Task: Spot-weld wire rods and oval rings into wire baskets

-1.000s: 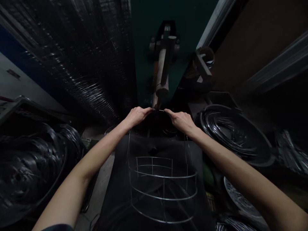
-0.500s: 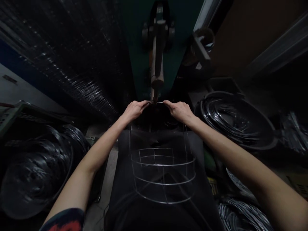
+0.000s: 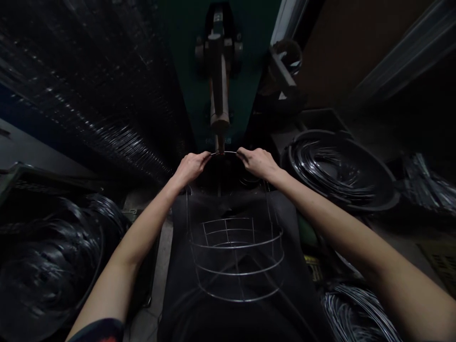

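Left hand: the left hand [image 3: 191,167] is curled nearly closed, thumb and fingers pinching the thin top wire of the wire frame; how the lower fingers sit is hidden.
Right hand: the right hand [image 3: 259,161] mirrors it, fingers folded, thumb and forefinger gripping the same wire; its underside cannot be seen.
Wire frame: the wire frame [image 3: 235,274] is in front of the person's body, its curved horizontal wires joined by thin uprights; long side wires run up toward the two hands. Whether its lower part touches the dark cloth cannot be told.
Top wire: a short, slightly bowed stretch [image 3: 231,152] shows between the hands, right at the tip of the machine's rod; contact there is too dim to judge.
Machine: a pale, thick rod [image 3: 220,111] points down toward the wire from a dark green panel [image 3: 245,71].
Dark cloth: black material [image 3: 181,270] spreads behind and below the frame.
Right side: a round, dark basin [image 3: 386,205] holds looped wires [image 3: 317,173]; beside it lies a bundle of metal pieces [image 3: 427,183], and nearer the person is another heap of curved wires [image 3: 359,308].
Left side: more wire loops [image 3: 53,270] lie near a dark crate [image 3: 21,173], with a tall, glinting mass of metal [image 3: 107,128] beyond.
Sleeve: a dark sleeve edge with red [image 3: 99,330] shows on the left arm.
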`<state>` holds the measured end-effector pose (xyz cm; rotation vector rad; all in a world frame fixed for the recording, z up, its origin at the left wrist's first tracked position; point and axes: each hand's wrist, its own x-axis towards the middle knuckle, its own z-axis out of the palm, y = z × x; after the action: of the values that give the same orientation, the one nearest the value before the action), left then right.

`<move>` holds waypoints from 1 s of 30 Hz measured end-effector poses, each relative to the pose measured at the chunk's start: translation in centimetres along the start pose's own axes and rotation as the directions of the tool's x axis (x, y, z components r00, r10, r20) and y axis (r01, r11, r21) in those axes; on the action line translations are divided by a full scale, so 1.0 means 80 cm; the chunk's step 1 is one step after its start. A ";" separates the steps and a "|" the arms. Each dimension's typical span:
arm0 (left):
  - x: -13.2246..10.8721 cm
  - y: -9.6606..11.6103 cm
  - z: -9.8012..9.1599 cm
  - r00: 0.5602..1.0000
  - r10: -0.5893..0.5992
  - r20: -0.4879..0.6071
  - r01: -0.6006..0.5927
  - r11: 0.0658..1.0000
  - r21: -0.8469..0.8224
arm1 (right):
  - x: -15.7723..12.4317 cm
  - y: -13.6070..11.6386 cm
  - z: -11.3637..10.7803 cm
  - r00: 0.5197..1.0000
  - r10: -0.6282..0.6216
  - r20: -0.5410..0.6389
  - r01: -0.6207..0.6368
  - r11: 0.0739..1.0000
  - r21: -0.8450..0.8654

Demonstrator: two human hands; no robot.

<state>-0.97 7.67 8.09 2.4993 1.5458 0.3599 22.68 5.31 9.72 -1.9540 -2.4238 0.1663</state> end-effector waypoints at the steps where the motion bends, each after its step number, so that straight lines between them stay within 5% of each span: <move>1: -0.001 0.000 0.000 1.000 -0.003 -0.007 0.003 1.000 0.004 | 0.000 -0.001 -0.001 1.000 -0.005 0.000 0.005 1.000 0.001; 10: -0.006 -0.010 -0.003 1.000 -0.001 -0.019 0.000 0.996 -0.087 | 0.007 -0.004 -0.002 0.999 -0.027 0.029 0.021 0.985 0.173; 17: -0.009 -0.006 0.013 0.995 -0.010 -0.096 -0.002 0.992 -0.123 | -0.006 0.039 -0.011 0.958 -0.153 0.244 0.038 0.908 0.416; 22: -0.059 0.006 -0.003 0.982 -0.005 -0.187 -0.063 0.933 -0.354 | -0.055 0.031 -0.009 0.984 -0.173 0.034 0.145 0.906 0.397; 25: -0.106 -0.005 -0.006 0.957 -0.149 -0.249 -0.074 0.704 -0.706 | -0.090 0.027 -0.025 0.964 -0.195 -0.179 0.253 0.878 0.407; 27: -0.134 -0.010 0.015 0.890 -0.416 -0.186 -0.006 0.396 -0.918 | -0.105 0.033 -0.044 0.930 -0.228 -0.287 0.331 0.859 0.391; 29: -0.158 -0.005 0.053 0.800 -0.594 0.088 0.146 0.050 -0.988 | -0.113 0.046 -0.061 0.899 -0.239 -0.366 0.381 0.841 0.385; 30: -0.169 0.003 0.076 0.802 -0.564 0.195 0.232 -0.006 -0.973 | -0.116 0.054 -0.066 0.889 -0.228 -0.398 0.388 0.835 0.389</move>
<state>-4.81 -4.71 0.86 0.8416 1.2526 1.1773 29.30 -2.45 14.98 -1.2477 -2.1789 0.3316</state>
